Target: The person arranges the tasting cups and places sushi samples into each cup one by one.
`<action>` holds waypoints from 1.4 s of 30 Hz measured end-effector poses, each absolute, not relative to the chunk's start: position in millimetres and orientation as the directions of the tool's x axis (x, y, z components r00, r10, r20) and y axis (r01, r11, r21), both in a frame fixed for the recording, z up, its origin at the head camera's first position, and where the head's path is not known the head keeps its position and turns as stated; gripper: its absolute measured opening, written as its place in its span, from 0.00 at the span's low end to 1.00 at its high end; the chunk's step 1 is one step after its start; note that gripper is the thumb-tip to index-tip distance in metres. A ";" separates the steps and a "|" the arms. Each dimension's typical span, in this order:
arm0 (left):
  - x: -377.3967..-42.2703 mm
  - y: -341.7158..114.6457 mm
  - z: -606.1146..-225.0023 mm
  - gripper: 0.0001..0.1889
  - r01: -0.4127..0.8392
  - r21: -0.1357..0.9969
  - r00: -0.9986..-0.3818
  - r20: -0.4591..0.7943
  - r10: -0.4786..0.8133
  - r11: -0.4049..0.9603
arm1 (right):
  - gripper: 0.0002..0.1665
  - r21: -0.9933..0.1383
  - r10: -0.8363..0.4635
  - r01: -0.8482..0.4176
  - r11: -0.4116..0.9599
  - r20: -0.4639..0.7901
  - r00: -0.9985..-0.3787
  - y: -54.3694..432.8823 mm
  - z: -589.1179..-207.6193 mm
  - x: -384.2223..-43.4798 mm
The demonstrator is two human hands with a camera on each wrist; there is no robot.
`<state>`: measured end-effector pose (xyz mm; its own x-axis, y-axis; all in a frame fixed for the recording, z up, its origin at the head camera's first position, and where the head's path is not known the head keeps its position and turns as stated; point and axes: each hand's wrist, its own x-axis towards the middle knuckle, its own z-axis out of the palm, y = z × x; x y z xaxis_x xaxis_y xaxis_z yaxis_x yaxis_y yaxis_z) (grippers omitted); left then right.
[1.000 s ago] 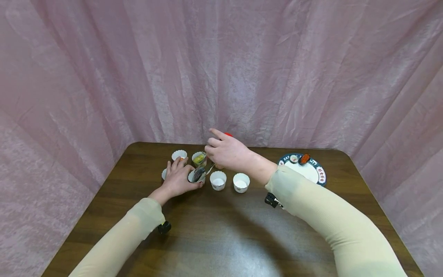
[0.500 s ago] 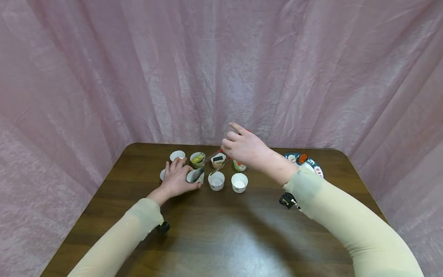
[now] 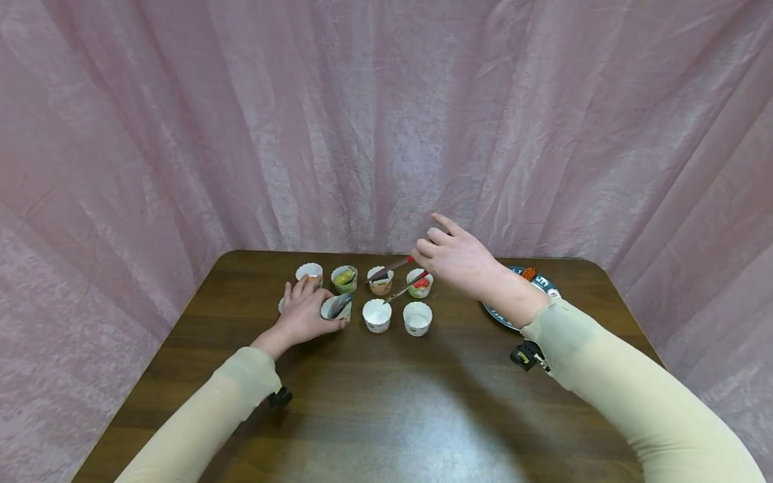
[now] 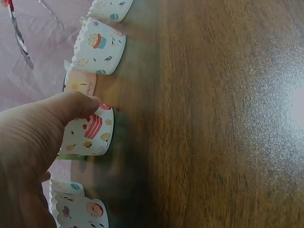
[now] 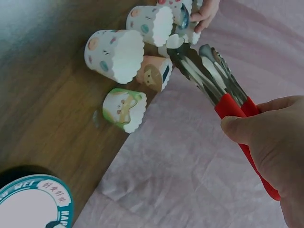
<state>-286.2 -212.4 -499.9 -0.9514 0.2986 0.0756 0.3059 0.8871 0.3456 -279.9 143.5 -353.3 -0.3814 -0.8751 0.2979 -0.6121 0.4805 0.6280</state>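
Observation:
My left hand (image 3: 300, 314) grips a patterned paper cup (image 4: 90, 135), thumb against its near side. A dark grey, fish-like piece (image 3: 340, 305) leans inside that cup. In my right hand (image 3: 457, 260) I hold red-handled metal tongs (image 5: 232, 104), raised over the cups. Their two arms are spread apart and point left and down, seen in the head view. In the right wrist view the tongs' tips overlap the cups behind them.
Two white-lined cups (image 3: 377, 318) stand right of the held cup. Behind are cups with green pieces (image 3: 345, 276), a dark piece (image 3: 380, 276) and red pieces (image 3: 421, 284). A blue-rimmed plate (image 3: 501, 318) bearing an orange-topped piece (image 3: 529, 273) lies partly under my right forearm.
My right hand has moved right with the tongs, away from the held cup, uncovering the back cups. The left hand and its cup have barely shifted.

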 end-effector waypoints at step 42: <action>-252.7 -194.3 -459.3 0.41 0.479 0.358 -0.878 0.192 0.439 0.802 | 0.36 0.411 -0.717 -0.589 0.696 0.435 -0.545 281.7 -371.6 -244.3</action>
<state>-252.7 -194.3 -459.3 -0.8780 0.4387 0.1916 0.4787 0.8016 0.3582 -244.3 281.7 -371.6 -0.5447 -0.7168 0.4352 -0.5885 0.6965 0.4105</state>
